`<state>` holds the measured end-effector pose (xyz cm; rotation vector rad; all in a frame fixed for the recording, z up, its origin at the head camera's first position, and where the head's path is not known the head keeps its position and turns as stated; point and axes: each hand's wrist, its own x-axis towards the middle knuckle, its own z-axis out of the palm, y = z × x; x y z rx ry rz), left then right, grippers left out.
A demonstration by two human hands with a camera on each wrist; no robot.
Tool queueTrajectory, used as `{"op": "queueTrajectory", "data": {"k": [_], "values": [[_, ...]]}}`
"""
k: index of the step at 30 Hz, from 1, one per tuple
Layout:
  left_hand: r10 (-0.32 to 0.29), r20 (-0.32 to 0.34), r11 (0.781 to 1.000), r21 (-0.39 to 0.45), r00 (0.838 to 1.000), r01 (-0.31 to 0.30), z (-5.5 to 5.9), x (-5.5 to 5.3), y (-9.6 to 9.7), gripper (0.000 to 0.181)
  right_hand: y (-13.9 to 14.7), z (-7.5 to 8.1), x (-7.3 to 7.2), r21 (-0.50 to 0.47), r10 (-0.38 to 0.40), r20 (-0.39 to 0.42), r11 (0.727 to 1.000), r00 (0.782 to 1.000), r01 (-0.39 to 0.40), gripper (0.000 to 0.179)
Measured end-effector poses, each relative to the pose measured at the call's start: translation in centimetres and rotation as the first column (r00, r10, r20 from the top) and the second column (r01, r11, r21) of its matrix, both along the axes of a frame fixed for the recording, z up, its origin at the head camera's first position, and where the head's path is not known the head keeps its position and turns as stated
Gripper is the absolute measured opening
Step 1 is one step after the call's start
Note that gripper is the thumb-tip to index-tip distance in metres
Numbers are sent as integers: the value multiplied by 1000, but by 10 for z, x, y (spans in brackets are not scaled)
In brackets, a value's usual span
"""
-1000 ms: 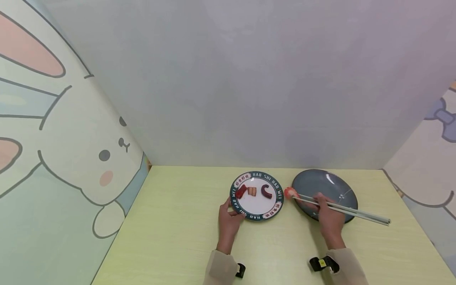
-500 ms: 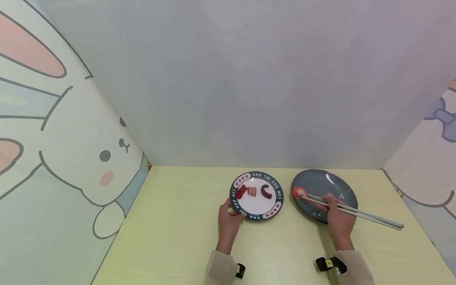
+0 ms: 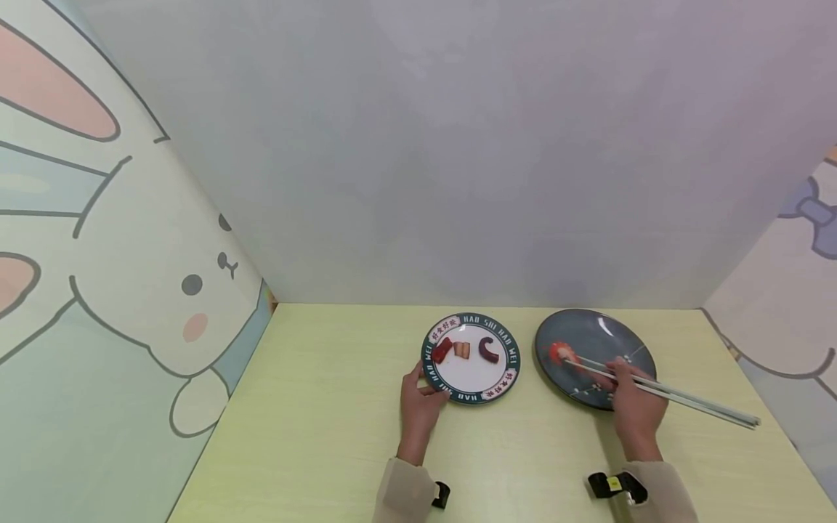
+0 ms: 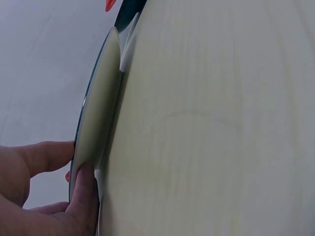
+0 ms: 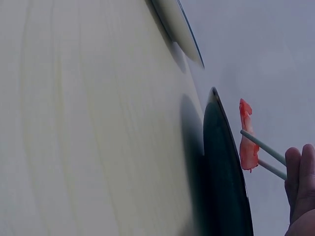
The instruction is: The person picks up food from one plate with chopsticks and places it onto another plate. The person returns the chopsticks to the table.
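One red-and-white piece (image 3: 562, 354) is pinched between the tips of two chopsticks (image 3: 709, 407), raised over the left part of the dark plate (image 3: 598, 333). The right wrist view shows it above the rim, one tip on each side. The right hand (image 3: 639, 414) grips the sticks, its fingers curled around them and drawn close together; the piece lies beyond the fingers, to their left, and apart from them. Just left of the dark plate is the white plate (image 3: 472, 378), green-rimmed, with a red chunk (image 3: 442, 351), a striped slice (image 3: 462, 350) and a dark curl (image 3: 488, 351) on it. The left hand (image 3: 420, 414) pinches that rim at its near left, thumb and fingers parted only by the plate's edge. Both plates are on the pale table (image 3: 314, 414), before a grey wall (image 3: 418, 160)
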<state>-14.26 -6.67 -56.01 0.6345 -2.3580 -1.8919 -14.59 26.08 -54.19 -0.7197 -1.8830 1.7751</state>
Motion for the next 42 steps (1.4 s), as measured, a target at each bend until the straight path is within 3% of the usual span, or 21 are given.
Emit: {"op": "queueTrajectory", "data": {"k": [10, 16, 23, 28, 36, 42], "values": [[-1, -8, 1000, 7, 1000, 1, 0, -1, 0, 82, 8, 1, 1, -169, -25, -86, 986, 996, 10, 20], [-6, -23, 1000, 10, 1000, 6, -1, 0, -1, 82, 16, -1, 5, -81, -65, -7, 995, 998, 64, 20], [-7, -20, 1000, 23, 1000, 8, -1, 0, -1, 83, 22, -5, 7, -171, -86, -45, 982, 995, 77, 19], [-9, -23, 1000, 27, 1000, 9, 0, 1, -1, 83, 26, -7, 9, -168, -103, -46, 981, 994, 94, 19], [-15, -28, 999, 32, 999, 16, -1, 1, -1, 81, 34, -9, 8, -296, -174, -161, 948, 971, 121, 17], [-11, -25, 999, 30, 1000, 12, -1, 0, -2, 82, 38, -9, 7, -350, -203, -172, 927, 964, 133, 17]]}}
